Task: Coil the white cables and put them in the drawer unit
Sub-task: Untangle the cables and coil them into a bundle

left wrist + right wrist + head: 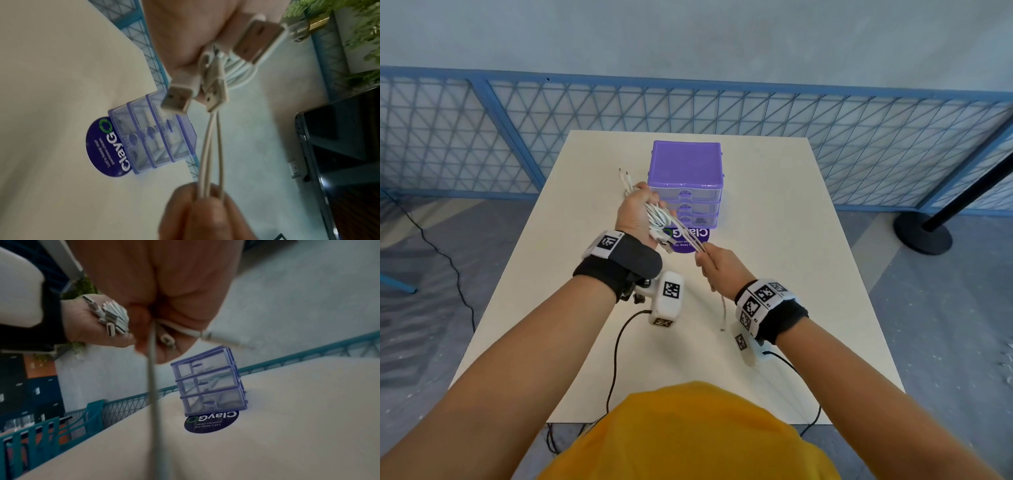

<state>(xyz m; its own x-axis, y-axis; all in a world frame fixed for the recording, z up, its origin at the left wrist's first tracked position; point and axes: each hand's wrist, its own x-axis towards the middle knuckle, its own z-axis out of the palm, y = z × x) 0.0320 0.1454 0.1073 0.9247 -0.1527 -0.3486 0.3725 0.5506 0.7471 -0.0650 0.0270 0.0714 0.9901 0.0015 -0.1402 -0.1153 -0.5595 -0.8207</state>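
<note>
A bundle of white cables (655,216) is gripped in my left hand (635,214), held above the table just left of the purple drawer unit (686,181). USB plugs (177,100) stick out of the bundle near the palm, and thin connector ends (625,176) poke out past the fingers. Strands (211,151) run taut from the bundle to my right hand (717,267), which pinches them; a loose tail (723,315) hangs below it. The unit's three clear drawers (209,384) all look closed.
The unit stands on a round purple sticker (690,240) on the white table (774,274). A blue mesh fence (859,137) runs behind the table. A black stanchion base (923,233) stands on the floor at the right. Black wrist-camera cables (616,359) trail over the near edge.
</note>
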